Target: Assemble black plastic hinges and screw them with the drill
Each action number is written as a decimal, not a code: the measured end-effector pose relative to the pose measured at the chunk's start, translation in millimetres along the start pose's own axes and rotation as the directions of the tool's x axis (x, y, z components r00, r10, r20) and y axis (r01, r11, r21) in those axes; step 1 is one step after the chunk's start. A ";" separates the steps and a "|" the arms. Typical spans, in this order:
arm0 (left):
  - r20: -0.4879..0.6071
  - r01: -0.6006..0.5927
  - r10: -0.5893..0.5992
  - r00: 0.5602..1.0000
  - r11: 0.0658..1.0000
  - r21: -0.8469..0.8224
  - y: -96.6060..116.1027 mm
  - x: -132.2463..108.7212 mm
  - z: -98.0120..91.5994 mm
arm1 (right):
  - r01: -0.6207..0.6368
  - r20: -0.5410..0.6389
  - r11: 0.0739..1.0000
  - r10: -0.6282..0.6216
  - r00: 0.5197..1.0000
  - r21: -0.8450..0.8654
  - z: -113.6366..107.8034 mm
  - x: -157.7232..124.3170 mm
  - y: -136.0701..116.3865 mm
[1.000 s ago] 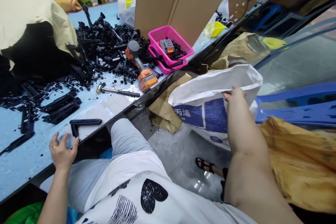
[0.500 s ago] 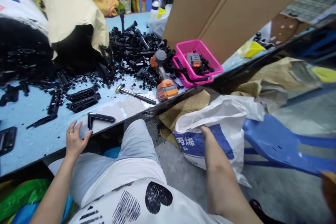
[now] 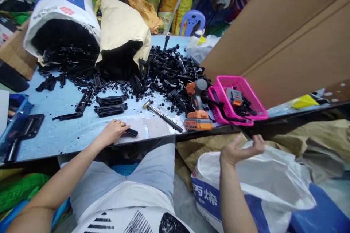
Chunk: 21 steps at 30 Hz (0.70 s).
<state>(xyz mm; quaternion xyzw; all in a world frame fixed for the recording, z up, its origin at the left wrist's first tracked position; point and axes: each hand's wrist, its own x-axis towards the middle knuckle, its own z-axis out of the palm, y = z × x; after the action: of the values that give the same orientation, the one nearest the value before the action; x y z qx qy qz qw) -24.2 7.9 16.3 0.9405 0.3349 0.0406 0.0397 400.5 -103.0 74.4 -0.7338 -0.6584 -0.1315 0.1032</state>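
My left hand (image 3: 113, 133) is closed over a black plastic part (image 3: 132, 132) at the front edge of the table. Only one rounded end of the part sticks out past my fingers. My right hand (image 3: 240, 149) is above the mouth of a white woven sack (image 3: 207, 165), fingers apart and nothing in it. A hammer (image 3: 164, 116) lies to the right of my left hand. Beyond that hand are two long black parts (image 3: 111, 110) side by side. An orange and grey cordless driver (image 3: 198, 107) stands near the edge.
Pink baskets (image 3: 259, 107) hold a battery and black pieces. A large pile of black parts (image 3: 172, 69) covers the table's middle, beside an open paper sack (image 3: 123, 25) and a white sack (image 3: 90, 18). A cardboard sheet (image 3: 273, 40) leans at right.
My left hand has closed on the black part that lay at the edge. My right hand has come up out of the white sack. The view has swung left.
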 end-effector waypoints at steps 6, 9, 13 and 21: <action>-0.043 0.137 -0.135 0.990 0.988 0.069 12.1 1.1 -5.0 | 0.304 0.126 0.941 -0.323 0.938 0.148 54.9 137.5 -122.6; -0.079 0.182 -0.177 0.981 0.981 0.061 12.9 -9.9 -5.0 | 0.224 0.086 0.960 -0.240 0.967 0.170 77.5 185.2 -151.5; -0.113 0.222 -0.218 0.969 0.975 0.023 5.8 -26.2 -4.4 | -0.140 0.033 0.988 0.138 0.990 0.071 99.1 193.0 -125.6; -0.073 0.193 -0.197 0.978 0.980 -0.056 4.3 -22.6 -9.1 | -0.051 0.187 0.998 0.054 0.981 -0.025 87.0 147.1 -101.7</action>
<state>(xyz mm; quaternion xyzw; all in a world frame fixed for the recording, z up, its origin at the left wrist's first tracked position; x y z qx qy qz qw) -39.9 -9.3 24.7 0.8997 0.4256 0.0815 0.0530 318.9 74.7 38.4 -0.7611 -0.6443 -0.0656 0.0367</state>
